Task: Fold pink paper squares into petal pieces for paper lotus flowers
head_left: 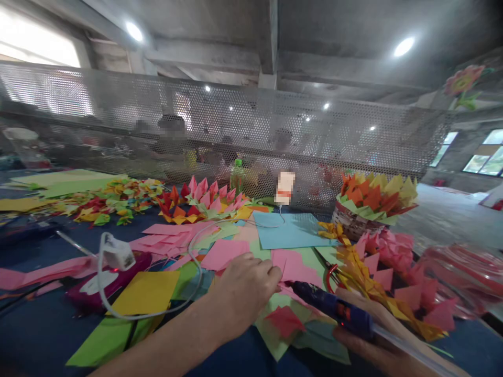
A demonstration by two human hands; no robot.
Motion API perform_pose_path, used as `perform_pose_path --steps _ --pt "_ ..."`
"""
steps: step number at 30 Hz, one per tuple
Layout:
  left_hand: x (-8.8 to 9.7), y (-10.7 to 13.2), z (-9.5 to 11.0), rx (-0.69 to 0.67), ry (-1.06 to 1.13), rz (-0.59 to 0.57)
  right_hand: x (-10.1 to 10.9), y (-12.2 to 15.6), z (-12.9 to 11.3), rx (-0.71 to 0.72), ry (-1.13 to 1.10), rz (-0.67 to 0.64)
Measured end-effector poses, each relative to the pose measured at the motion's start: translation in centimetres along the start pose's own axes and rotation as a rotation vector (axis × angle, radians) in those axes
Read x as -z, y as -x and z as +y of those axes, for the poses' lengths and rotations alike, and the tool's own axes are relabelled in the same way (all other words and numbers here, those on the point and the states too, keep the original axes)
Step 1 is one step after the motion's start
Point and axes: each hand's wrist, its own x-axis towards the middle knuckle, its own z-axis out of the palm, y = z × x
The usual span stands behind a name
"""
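Note:
My right hand (365, 330) is wrapped around a dark blue hot glue gun (334, 306). A clear glue stick (404, 343) sticks out of its back end, and its nozzle points left. My left hand (247, 285) is closed, with its fingertips pinched close to the nozzle. Whatever it grips is mostly hidden by the fingers; a bit of pink shows there. Just beyond the fingers are pink paper sheets (296, 267). Beneath the hands lies a red folded paper piece (285, 321) on green paper. Red-handled scissors (332, 277) rest by the glue gun.
A phone (285, 188) leans on a perforated metal screen (236, 131), its white cable looping left to a purple power strip (110, 277). Folded paper flowers (208, 196), a flower-filled pot (365, 209), a blue sheet (293, 230) and a green-capped bottle (237, 178) stand around.

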Motion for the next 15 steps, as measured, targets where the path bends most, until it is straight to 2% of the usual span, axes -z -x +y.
perform_pose_path --steps 7,12,15 --pt "0.7 0.1 0.0 0.008 -0.001 -0.019 1.1 -0.3 0.0 0.031 -0.068 -0.084" --pt "0.4 0.2 -0.1 -0.003 -0.012 -0.002 1.3 -0.3 0.1 0.024 -0.081 -0.07" --pt "0.4 0.2 -0.2 -0.003 -0.017 -0.013 0.8 0.0 0.5 0.03 -0.09 -0.011"
